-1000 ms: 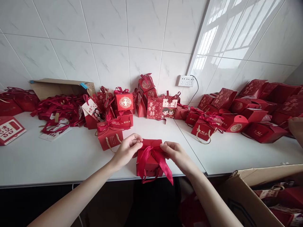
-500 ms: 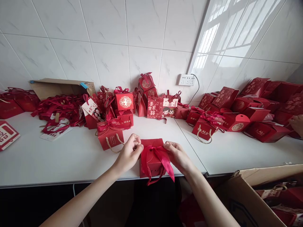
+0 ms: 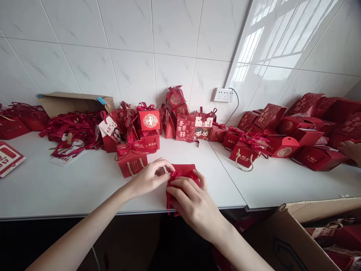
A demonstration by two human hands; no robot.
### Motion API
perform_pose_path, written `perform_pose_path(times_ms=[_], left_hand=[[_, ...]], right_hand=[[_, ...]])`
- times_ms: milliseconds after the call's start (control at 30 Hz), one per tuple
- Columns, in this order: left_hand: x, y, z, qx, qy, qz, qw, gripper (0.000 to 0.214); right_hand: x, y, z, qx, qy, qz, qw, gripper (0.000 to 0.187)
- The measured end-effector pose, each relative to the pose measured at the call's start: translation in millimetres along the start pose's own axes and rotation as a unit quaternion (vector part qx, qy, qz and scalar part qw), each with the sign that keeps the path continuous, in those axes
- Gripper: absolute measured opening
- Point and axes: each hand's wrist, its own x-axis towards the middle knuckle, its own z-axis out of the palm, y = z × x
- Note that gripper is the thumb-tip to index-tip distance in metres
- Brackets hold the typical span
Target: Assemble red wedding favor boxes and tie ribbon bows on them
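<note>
A small red gift box (image 3: 183, 168) sits at the table's front edge, its lid topped by a crimson ribbon bow (image 3: 180, 174). At the box's left side my left hand (image 3: 150, 175) has thumb and forefinger closed on the ribbon. My right hand (image 3: 193, 205) lies across the front and right of the box with bent fingers wrapped over it, hiding most of the box front and the ribbon tails. A finished-looking red box with rope handles (image 3: 131, 160) stands beyond my left hand.
Bowed boxes (image 3: 149, 120) line the wall. A ribbon pile (image 3: 76, 130) spills from a cardboard box (image 3: 76, 99) at left. Many red boxes (image 3: 282, 145) heap at right, where another person's hand (image 3: 351, 150) shows. An open carton (image 3: 287, 229) stands front right.
My right hand has swung from the bow's right side over the box front, covering it. My left hand has shifted slightly and stays at the bow's left.
</note>
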Motion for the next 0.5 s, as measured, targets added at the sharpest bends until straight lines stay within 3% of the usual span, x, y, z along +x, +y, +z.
perform_pose_path(times_ms=[133, 233, 300, 400, 500], left_hand=[[-1.0, 5.1, -3.2, 0.019, -0.022, 0.017, 0.999, 0.021], [-2.6, 5.4, -2.4, 0.03, -0.035, 0.038, 0.998, 0.02], [-2.8, 3.4, 0.0, 0.033, -0.022, 0.039, 0.998, 0.018], [-1.7, -1.1, 2.5, 0.041, 0.01, 0.01, 0.999, 0.024], [0.2, -4.0, 0.0, 0.057, 0.01, 0.017, 0.998, 0.022]], right_hand=[[-7.2, 7.3, 9.5, 0.108, 0.123, 0.048, 0.985, 0.012], [-12.3, 9.4, 9.3, 0.197, 0.169, 0.141, 0.955, 0.011], [-14.5, 8.9, 8.9, 0.222, 0.186, 0.166, 0.943, 0.011], [-16.4, 8.9, 8.2, 0.216, 0.194, 0.091, 0.953, 0.014], [-17.6, 12.0, 7.5, 0.197, 0.142, 0.003, 0.97, 0.014]])
